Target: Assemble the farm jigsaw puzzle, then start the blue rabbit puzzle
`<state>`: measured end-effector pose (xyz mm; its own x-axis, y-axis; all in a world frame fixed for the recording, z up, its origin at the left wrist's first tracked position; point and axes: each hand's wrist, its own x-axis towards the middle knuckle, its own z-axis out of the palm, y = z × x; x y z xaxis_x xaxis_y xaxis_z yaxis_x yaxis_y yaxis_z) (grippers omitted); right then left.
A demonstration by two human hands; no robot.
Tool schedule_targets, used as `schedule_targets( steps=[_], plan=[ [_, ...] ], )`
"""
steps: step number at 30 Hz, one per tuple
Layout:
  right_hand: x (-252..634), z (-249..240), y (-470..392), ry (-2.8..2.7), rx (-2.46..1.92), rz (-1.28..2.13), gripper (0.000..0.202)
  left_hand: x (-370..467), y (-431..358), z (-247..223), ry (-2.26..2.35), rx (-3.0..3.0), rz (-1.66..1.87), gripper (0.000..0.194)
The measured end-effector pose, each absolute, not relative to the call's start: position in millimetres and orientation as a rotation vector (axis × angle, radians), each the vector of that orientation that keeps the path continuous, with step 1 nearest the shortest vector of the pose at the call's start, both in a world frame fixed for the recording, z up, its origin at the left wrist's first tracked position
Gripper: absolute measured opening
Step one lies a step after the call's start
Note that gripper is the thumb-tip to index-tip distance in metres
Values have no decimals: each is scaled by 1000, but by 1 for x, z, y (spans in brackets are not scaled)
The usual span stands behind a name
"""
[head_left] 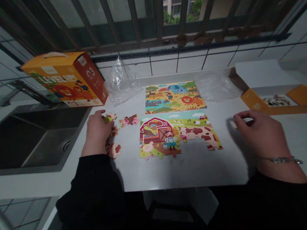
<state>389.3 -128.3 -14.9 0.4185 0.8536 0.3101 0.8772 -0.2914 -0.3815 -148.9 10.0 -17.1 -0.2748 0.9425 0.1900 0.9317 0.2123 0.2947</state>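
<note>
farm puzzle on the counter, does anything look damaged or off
Nothing looks damaged; the farm puzzle is just incomplete. Its lower edge is uneven, with a gap beneath the printed cow, while loose pieces lie to the left.

L hand (98, 130) is back-up, fingers curled fwd & inward. R hand (264, 133) is well apart from it, turned inward, thumb (240, 125) & index (244, 114) tips pinched tog. w/ a small gap behind. Both arms reach fwd in blk sleeves (95, 185), ending short of the hands.
</note>
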Motion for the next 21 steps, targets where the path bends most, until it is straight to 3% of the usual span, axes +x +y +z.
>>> schedule_targets(
  steps=[10,15,19,21],
  plan=[
    [356,-11,-125,-1497,-1848,143,39,-112,-30,12,1959,1766,1058,43],
    [299,-5,-127,-1804,-1436,745,49,-33,-79,10,1302,1645,936,31],
    [279,-2,-126,-1950,-1257,907,17,23,-101,0,960,1641,880,26],
    [280,-3,-125,-1957,-1285,887,20,30,-101,0,925,1671,885,24]
  ],
)
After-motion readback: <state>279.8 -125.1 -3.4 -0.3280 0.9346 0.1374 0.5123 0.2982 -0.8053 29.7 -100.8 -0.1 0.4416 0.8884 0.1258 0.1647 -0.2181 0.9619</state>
